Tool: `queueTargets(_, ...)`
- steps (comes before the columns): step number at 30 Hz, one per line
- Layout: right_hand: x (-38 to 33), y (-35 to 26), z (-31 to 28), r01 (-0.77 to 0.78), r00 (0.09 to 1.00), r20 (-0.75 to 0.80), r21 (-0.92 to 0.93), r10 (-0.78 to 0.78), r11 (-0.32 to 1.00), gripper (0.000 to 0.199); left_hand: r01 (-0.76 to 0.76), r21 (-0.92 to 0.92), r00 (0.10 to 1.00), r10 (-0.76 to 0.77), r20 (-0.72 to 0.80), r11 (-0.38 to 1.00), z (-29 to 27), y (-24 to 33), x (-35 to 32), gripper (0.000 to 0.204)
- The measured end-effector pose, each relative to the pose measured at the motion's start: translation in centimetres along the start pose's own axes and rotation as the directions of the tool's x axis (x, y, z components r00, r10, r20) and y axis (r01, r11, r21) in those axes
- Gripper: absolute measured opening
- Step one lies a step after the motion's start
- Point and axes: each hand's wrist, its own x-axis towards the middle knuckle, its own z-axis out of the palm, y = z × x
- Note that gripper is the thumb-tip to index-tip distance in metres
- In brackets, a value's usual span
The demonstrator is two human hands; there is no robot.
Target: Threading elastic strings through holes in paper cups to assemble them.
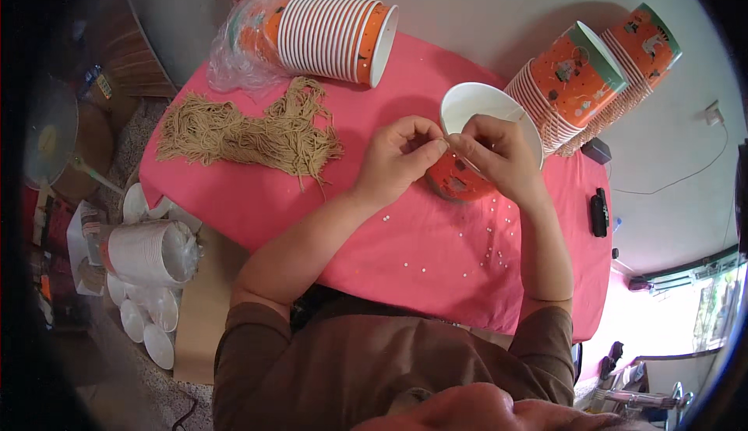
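My left hand (399, 158) and my right hand (502, 154) meet fingertip to fingertip at the near left rim of a paper bucket (460, 100). Both are closed in a pinch; what lies between the fingertips is too small to make out. The bucket is white inside and orange with printed figures outside, and it stands mouth up on the pink cloth. A thin tan strand (514, 111) shows near its right rim, behind my right hand. To the left of my hands lies a loose heap of tan cords (249, 139).
A nested stack of orange buckets (331, 37), partly in clear plastic, lies at the back. More stacks (573, 80) lean at the back right. Small white bits dot the pink tablecloth (366, 252). A black object (599, 213) sits at the right edge. Wrapped white containers (148, 252) stand lower left.
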Motion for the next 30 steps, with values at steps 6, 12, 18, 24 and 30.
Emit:
queueTargets(6,-1.1,-0.1,1.6,0.368,0.897,-0.200,-0.156,-0.394,0.917,0.020,0.236,-0.254,0.971,-0.221,0.085,0.938,-0.3,0.3,0.0,0.006)
queueTargets(12,-0.7,0.8,1.7,0.512,0.802,-0.179,-0.282,-0.569,0.811,0.020,0.446,-0.501,0.894,-0.400,0.203,0.741,-0.9,0.3,0.1,0.006)
queueTargets(18,-1.2,0.3,1.3,0.399,0.886,-0.211,-0.106,-0.413,0.911,0.015,0.453,-0.502,0.891,-0.374,0.256,0.736,-1.0,0.4,0.1,0.007)
queueTargets(24,-1.0,0.1,1.4,0.426,0.859,-0.210,-0.214,-0.467,0.879,0.011,0.374,-0.419,0.926,-0.313,0.210,0.827,-0.7,0.3,-0.1,0.008)
queueTargets(30,-1.2,-0.3,0.6,0.405,0.852,-0.216,-0.304,-0.476,0.863,0.011,0.366,-0.353,0.930,-0.324,0.173,0.861,-0.8,0.4,-0.1,0.010)
